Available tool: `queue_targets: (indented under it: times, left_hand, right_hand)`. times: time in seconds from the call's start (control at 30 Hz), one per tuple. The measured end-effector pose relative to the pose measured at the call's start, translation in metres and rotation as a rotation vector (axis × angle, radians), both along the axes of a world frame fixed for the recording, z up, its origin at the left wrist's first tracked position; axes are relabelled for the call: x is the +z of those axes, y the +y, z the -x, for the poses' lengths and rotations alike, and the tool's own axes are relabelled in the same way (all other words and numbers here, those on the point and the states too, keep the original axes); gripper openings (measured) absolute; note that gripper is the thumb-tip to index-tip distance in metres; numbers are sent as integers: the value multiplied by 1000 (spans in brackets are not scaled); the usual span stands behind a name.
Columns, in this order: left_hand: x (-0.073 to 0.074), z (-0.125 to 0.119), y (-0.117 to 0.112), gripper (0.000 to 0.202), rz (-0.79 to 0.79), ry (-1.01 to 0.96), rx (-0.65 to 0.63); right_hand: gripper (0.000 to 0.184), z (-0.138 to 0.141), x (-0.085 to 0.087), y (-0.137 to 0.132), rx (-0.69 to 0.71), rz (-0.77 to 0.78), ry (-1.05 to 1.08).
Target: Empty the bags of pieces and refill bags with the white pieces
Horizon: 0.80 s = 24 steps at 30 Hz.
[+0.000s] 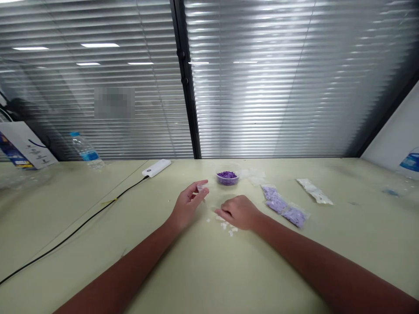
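My left hand [187, 206] is raised over the pale green table [183, 266], pinching a small translucent white piece [202, 188] between thumb and fingers. My right hand [238, 212] rests palm down, its fingertips at the edge of a scatter of small white pieces [224, 226]. Whether those fingers hold a piece is hidden. Just beyond my hands stands a clear plastic tub of purple pieces [227, 177]. To the right lie a clear bag of purple pieces [284, 206] and a clear bag of white pieces [314, 191].
A white power bank [156, 168] lies at the table's far edge, with a black cable [75, 226] running to the lower left. A water bottle [85, 150] and a paper bag [26, 146] stand far left. Glass with blinds [262, 87] bounds the far side.
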<state>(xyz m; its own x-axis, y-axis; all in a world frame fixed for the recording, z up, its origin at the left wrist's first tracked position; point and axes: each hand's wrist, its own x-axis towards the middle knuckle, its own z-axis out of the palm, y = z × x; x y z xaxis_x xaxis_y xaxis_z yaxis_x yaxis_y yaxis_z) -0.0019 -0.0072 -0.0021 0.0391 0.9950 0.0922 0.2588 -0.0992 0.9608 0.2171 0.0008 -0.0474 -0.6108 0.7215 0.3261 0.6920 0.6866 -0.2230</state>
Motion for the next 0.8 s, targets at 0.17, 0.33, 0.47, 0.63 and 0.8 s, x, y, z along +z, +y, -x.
queue_targets:
  times: [0.17,0.33,0.47,0.63,0.8]
  left_hand:
    - [0,0,0,50,-16,-3,-8]
    - [-2,0,1,51,-29,-3,-9]
    - [-3,0,1,52,-26,11,-18]
    - [0,1,0,53,-26,10,-25]
    - [2,0,-2,57,-22,17,-25]
  right_hand:
    - [51,8,1,-3,-143,11,102]
    - [34,6,7,-1,-44,-38,-5]
    - [21,5,12,0,17,-22,-60]
    - [42,-6,22,-4,37,37,-44]
    - [68,-13,25,-10,147,2,-100]
